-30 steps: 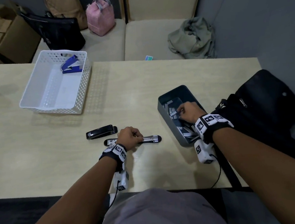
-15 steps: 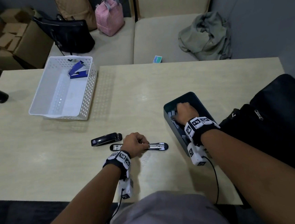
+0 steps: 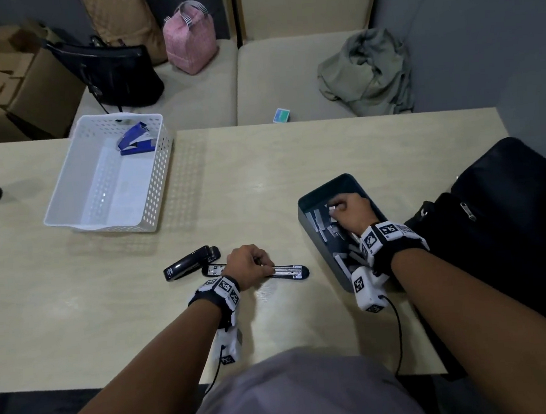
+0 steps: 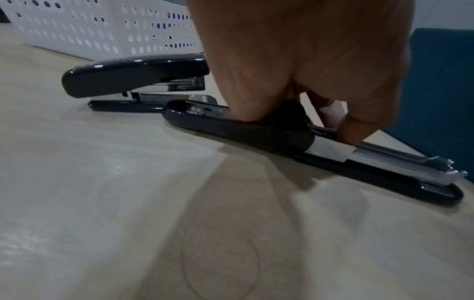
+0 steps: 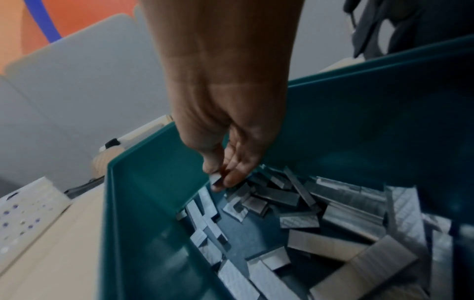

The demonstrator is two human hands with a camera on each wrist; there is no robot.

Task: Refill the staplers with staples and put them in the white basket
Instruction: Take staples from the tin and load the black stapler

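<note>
A black stapler (image 3: pixel 288 270) (image 4: pixel 320 150) lies folded flat open on the table, its metal staple channel bared. My left hand (image 3: pixel 249 265) (image 4: pixel 320 85) grips it at the hinge, fingers curled down on it. A second black stapler (image 3: pixel 189 263) (image 4: pixel 133 78) sits closed just behind and to the left. My right hand (image 3: pixel 348 211) (image 5: pixel 225 174) is inside the teal bin (image 3: pixel 310 233) (image 5: pixel 143 203) of staple strips (image 5: pixel 302 221), pinching one small strip (image 3: pixel 332 209) (image 5: pixel 215 179) between thumb and fingertips. The white basket (image 3: pixel 152 197) stands far left with a blue stapler (image 3: pixel 135 143) in it.
A black bag (image 3: pixel 513 218) lies at the table's right edge beside the bin. Behind the table is a bench with a pink bag (image 3: pixel 189 39), a black bag (image 3: pixel 115 75), a green cloth (image 3: pixel 365 73) and a small box (image 3: pixel 281 115). Cardboard boxes (image 3: pixel 6 84) are far left.
My right hand has moved toward the bin's far end and now pinches a staple strip. The left hand stays on the open stapler. The head view has shifted.
</note>
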